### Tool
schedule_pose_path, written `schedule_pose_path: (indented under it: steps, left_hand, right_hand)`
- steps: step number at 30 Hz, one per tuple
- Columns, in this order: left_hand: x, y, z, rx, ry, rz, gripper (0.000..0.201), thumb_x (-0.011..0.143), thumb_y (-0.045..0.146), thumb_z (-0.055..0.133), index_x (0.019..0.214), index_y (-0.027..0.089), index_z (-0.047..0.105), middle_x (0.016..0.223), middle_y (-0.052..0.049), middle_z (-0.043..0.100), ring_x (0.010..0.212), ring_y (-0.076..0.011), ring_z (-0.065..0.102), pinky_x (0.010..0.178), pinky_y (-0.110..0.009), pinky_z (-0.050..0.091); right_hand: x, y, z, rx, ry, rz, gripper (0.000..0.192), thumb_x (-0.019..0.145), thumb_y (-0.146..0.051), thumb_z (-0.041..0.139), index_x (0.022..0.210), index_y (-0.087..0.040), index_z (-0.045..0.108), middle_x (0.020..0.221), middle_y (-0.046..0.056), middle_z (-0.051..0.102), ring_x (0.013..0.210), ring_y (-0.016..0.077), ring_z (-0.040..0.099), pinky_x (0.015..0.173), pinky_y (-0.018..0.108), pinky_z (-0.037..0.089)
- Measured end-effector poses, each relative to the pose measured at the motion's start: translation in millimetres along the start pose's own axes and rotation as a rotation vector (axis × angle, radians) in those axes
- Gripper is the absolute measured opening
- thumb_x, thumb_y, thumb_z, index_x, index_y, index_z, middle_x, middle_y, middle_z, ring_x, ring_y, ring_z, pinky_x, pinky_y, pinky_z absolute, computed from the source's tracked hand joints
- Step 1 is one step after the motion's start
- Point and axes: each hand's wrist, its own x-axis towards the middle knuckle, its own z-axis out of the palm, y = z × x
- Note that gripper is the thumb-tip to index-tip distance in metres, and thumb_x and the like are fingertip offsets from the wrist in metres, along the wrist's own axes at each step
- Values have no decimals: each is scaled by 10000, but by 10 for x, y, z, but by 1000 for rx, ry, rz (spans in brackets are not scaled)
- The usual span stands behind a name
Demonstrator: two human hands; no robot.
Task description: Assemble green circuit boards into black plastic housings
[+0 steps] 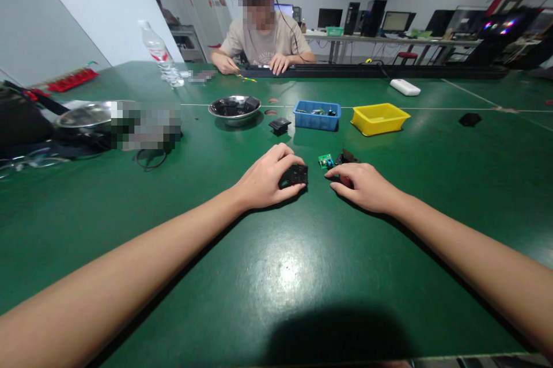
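Note:
My left hand (276, 178) rests on the green table with its thumb and fingers closed around a small black plastic housing (298, 175). To the right, my right hand (367, 186) lies low over the tabletop, thumb and index finger stretched apart with a gap between them. Just beyond its fingertips is a small green circuit board (325, 161) with blue parts on it. Dark pieces (346, 156) lie right behind that hand, partly covered by it. Farther off, another black plastic part (280, 125) sits on the table.
A steel bowl (235, 110) of black parts, a blue bin (317, 116) with small components and a yellow bin (380, 119) stand beyond my hands. A water bottle (161, 57) is back left. Across the table a person (263, 28) handles something small beside a long black bar (367, 72).

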Motion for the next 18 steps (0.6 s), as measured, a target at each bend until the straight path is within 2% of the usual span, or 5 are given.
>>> schedule_pose_path:
  steps: [12, 18]
  left_hand:
    - [-8, -3, -9, -8, 1, -4, 348, 923, 381, 644, 1203, 179, 609, 1055, -84, 590, 969, -212, 602, 867, -353, 538]
    - [16, 28, -23, -14, 5, -9, 283, 931, 356, 612, 1141, 168, 594, 1032, -89, 630, 947, -213, 616, 853, -346, 529]
  right_hand:
    - [-4, -2, -7, -5, -2, -9, 251, 917, -262, 610, 1112, -180, 744, 767, 37, 702, 703, 177, 615, 718, 293, 435]
    - [-3, 2, -3, -3, -7, -4, 259, 915, -263, 614, 1121, -174, 743, 789, 48, 709, 721, 185, 623, 728, 298, 435]
